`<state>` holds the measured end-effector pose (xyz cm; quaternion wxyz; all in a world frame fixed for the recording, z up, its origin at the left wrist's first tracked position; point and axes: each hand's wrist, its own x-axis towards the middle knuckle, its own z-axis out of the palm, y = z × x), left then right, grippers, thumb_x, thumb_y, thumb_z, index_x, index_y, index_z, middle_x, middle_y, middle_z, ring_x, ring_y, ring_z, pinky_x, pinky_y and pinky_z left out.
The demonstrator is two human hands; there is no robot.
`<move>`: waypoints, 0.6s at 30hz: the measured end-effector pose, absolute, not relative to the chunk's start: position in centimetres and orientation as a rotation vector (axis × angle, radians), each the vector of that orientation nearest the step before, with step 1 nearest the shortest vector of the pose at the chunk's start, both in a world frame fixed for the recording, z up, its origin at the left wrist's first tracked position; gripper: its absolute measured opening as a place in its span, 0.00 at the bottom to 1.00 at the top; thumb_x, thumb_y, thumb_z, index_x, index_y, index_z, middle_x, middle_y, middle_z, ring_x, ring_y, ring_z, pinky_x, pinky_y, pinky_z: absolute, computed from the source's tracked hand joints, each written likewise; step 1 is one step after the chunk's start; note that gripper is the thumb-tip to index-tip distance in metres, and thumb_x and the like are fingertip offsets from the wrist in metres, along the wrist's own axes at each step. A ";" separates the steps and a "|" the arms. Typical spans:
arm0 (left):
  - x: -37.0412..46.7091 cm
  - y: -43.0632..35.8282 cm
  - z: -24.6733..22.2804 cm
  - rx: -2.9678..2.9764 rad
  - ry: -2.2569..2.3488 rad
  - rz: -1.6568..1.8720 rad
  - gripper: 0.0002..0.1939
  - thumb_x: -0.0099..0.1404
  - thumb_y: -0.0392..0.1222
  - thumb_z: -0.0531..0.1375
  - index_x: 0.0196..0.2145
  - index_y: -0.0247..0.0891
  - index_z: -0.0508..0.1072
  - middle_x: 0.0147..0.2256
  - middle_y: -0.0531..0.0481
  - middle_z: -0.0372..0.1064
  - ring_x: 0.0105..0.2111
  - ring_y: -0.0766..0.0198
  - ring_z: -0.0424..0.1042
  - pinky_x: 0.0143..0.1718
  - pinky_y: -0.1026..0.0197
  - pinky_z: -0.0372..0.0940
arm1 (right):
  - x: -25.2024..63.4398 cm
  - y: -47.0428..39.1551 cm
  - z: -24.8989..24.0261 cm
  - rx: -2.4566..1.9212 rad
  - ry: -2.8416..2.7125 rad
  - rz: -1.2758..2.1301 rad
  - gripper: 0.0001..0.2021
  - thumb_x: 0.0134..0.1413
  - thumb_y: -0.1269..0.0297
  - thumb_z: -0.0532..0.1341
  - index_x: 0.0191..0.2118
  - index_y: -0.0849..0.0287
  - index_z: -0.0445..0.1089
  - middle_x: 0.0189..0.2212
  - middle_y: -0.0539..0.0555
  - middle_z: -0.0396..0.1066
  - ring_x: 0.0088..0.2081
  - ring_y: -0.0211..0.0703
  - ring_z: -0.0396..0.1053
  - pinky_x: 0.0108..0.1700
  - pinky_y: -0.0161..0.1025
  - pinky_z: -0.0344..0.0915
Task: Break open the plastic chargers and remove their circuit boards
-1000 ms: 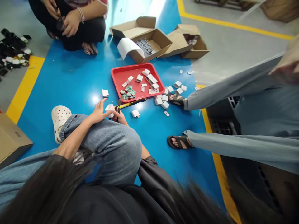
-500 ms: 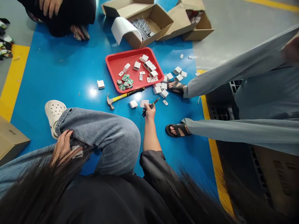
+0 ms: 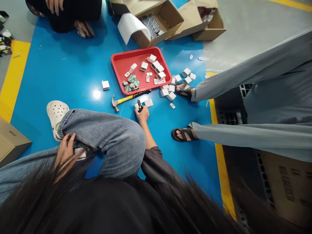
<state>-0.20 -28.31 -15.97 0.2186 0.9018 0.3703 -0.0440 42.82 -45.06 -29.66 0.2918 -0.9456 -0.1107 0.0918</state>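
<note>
My right hand (image 3: 143,114) is closed round small dark pliers (image 3: 139,105) with yellow on the handles. It is beside a white housing (image 3: 148,102), and another white piece (image 3: 136,106) is partly covered by the pliers and fingers. My left hand (image 3: 65,152) rests near my lower leg with its fingers apart, next to a small whitish object (image 3: 80,154) whose hold is unclear. Beyond the right hand lies a hammer (image 3: 129,97) with a yellow and black handle. A red tray (image 3: 117,76) holds white housings, small white plates and green circuit boards (image 3: 132,78).
Several white housings (image 3: 171,96) lie right of the tray, one (image 3: 105,85) left. Open cartons (image 3: 168,19) stand beyond it. A person's sandalled feet (image 3: 184,134) are at the right; another person's foot (image 3: 84,29) is at the upper left.
My right hand has moved left with the pliers, from the right-hand white housing toward the left one. The pliers now point away from me. The left hand has barely moved.
</note>
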 end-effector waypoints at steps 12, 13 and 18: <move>-1.6 -30.9 -16.4 2.714 0.762 -0.050 0.33 0.64 0.55 0.53 0.66 0.51 0.52 0.59 0.39 0.63 0.61 0.36 0.60 0.62 0.32 0.51 | 39.0 -46.0 -23.6 -1.451 -0.425 0.268 0.27 0.35 0.52 0.71 0.38 0.53 0.56 0.51 0.54 0.67 0.43 0.40 0.69 0.39 0.34 0.67; -1.7 -31.0 -16.6 2.722 0.737 -0.048 0.33 0.65 0.55 0.53 0.66 0.53 0.52 0.58 0.41 0.65 0.60 0.36 0.61 0.62 0.31 0.50 | 39.2 -46.0 -23.8 -1.519 -0.419 0.273 0.27 0.35 0.51 0.71 0.38 0.54 0.57 0.50 0.55 0.67 0.42 0.40 0.69 0.39 0.35 0.66; -2.6 -30.1 -18.4 2.753 0.634 -0.037 0.34 0.63 0.56 0.52 0.66 0.55 0.57 0.57 0.44 0.69 0.57 0.34 0.65 0.57 0.30 0.52 | 42.6 -46.7 -26.2 -2.188 -0.159 0.142 0.26 0.41 0.51 0.66 0.44 0.58 0.59 0.44 0.55 0.70 0.42 0.42 0.68 0.47 0.39 0.65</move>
